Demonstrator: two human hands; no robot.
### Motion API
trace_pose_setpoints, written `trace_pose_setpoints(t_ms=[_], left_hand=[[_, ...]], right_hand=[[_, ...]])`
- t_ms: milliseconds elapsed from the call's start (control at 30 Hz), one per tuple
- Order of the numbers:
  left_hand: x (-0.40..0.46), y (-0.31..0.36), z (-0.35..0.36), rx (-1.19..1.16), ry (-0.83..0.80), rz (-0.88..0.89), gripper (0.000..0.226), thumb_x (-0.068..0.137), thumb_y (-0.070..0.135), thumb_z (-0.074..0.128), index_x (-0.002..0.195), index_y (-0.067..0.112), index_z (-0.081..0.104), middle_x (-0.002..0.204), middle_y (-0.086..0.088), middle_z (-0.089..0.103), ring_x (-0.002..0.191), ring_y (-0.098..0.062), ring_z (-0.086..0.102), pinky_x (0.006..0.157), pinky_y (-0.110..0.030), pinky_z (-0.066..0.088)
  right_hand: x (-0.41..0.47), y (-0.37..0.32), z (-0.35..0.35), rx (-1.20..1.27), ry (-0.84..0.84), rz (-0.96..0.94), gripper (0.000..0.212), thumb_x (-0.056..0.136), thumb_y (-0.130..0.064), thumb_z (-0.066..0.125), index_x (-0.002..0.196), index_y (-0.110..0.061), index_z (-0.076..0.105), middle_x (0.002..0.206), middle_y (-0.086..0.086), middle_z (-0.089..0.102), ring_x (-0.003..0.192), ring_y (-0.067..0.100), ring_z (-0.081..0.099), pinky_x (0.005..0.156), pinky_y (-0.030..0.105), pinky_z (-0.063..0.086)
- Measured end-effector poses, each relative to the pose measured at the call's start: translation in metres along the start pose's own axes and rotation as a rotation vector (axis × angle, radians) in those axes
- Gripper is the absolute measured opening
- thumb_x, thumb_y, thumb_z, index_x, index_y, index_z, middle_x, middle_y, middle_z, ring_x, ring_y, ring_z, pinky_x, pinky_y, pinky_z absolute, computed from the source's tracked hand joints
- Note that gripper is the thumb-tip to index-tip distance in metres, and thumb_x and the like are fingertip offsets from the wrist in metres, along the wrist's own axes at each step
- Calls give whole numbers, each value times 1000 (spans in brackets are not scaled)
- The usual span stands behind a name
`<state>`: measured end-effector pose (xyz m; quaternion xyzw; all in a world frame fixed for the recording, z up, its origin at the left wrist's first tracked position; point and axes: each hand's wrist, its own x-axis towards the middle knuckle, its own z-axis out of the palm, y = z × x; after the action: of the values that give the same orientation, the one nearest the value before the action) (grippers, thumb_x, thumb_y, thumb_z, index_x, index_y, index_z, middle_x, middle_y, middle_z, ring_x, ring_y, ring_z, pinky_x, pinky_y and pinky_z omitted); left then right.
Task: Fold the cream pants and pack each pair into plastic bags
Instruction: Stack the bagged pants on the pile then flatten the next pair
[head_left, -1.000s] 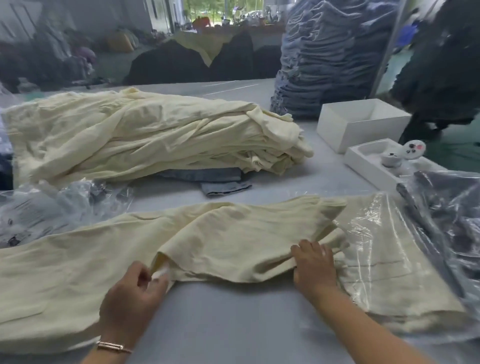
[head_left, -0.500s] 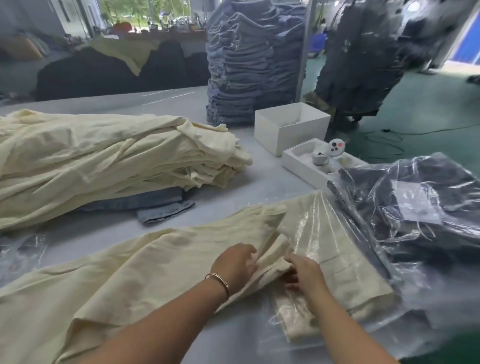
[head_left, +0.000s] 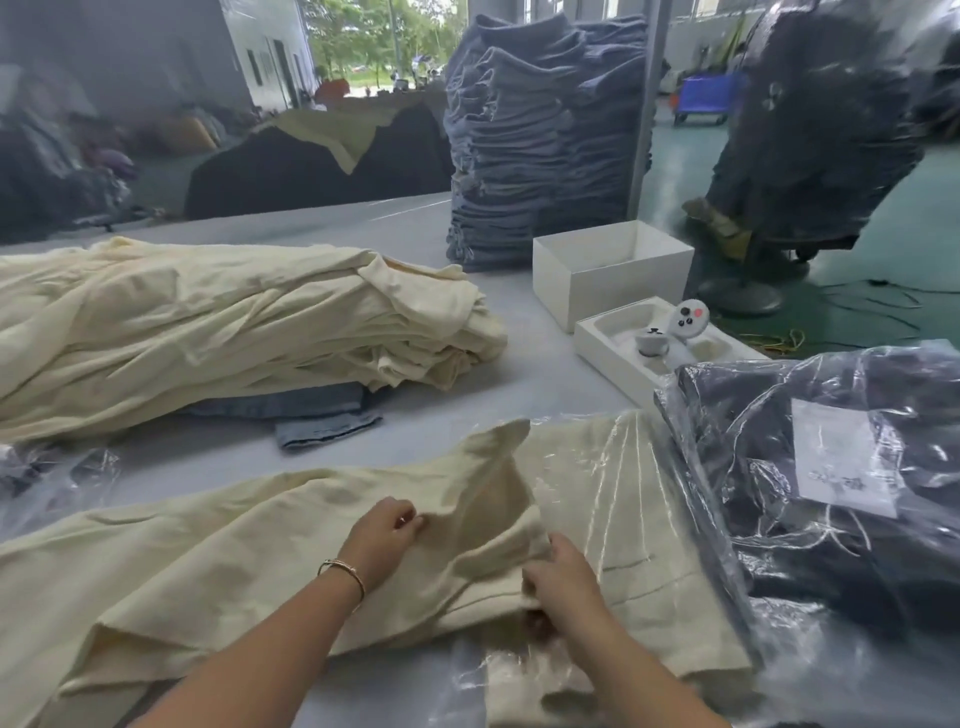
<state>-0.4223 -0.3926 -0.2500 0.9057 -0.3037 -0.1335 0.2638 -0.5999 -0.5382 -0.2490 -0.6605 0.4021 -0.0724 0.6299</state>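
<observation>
Head view — both hands gripping cream pants beside bagged pair

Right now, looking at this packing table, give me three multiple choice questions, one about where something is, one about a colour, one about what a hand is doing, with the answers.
1. Where is the open white box?
A. In front of the tall stack of blue-grey garments
B. On the cream pile
C. Under the pants being folded

2. What colour is the garment in the plastic bag at the right edge?
A. Cream
B. Dark navy
C. Red

3. What is the left hand doing?
A. Hanging off the table
B. Holding the white box
C. Gripping the cream pants

Answers: 1 A, the box stands right at the stack's foot. 2 B, dark cloth shows through the clear film. 3 C, its fingers curl into the cream fabric.
</observation>
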Motion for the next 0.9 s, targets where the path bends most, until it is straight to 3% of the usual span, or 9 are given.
trace_pose_setpoints(t_ms=[100,233,333,433,467,533,667,800,900], left_hand=[[-9,16,-14,-656,176,-126,29,97,10,51,68,13,56,65,6,51,65,-13,44,59,-17,36],[-19,18,-45,-1150,146,-232,33,96,8,49,63,14,55,63,-6,53,54,-18,52,51,-24,43],[-26,14,-48,-591,221,-210,13,92,8,58,81,13,60,84,-6,57,78,-19,57,66,-25,45],[-38,20,-27,290,573,116,25,77,6,65,102,8,62,99,-9,60,92,-31,58,81,-39,48],[-42,30,-16,370,588,337,28,74,10,61,102,9,63,92,-8,62,83,-30,60,74,-38,50],[-45,52,13,447,322,611,38,77,21,57,114,17,60,88,-2,62,77,-23,59,65,-33,49],[-21,72,60,260,56,228,51,88,40,53,135,22,41,129,4,46,119,-17,44,98,-27,40],[12,83,69,300,167,39,35,94,46,47,116,19,44,116,2,48,109,-20,47,90,-32,43],[22,85,62,398,175,1,22,99,29,36,116,17,44,116,-4,55,104,-26,56,83,-37,46]], right_hand=[[-3,12,-6,-54,-32,-74,58,76,0,47,121,-36,43,102,-7,60,77,21,60,66,32,46],[-9,22,-11,19,-96,-104,68,79,-5,57,137,-37,42,82,3,59,63,21,58,58,36,48],[-5,18,-14,-5,-151,-98,76,80,-13,67,142,-41,35,115,15,63,101,40,63,78,46,51],[-1,12,-15,26,-219,-53,65,82,1,61,137,-31,45,98,24,63,66,35,67,53,36,51],[0,11,-15,56,-232,-30,59,84,4,58,134,-25,49,90,22,63,53,32,63,44,31,47],[1,13,-16,90,-234,-6,50,85,6,54,128,-20,51,77,15,63,44,28,59,38,27,42],[1,17,-16,144,-214,-10,54,87,7,50,125,-30,44,63,12,62,44,28,59,38,26,41],[0,21,-18,162,-152,-9,50,88,6,52,122,-28,35,72,19,65,46,29,61,37,26,42],[-4,17,-17,150,-139,-3,29,89,6,52,110,-11,41,80,19,66,43,26,59,35,24,39]])
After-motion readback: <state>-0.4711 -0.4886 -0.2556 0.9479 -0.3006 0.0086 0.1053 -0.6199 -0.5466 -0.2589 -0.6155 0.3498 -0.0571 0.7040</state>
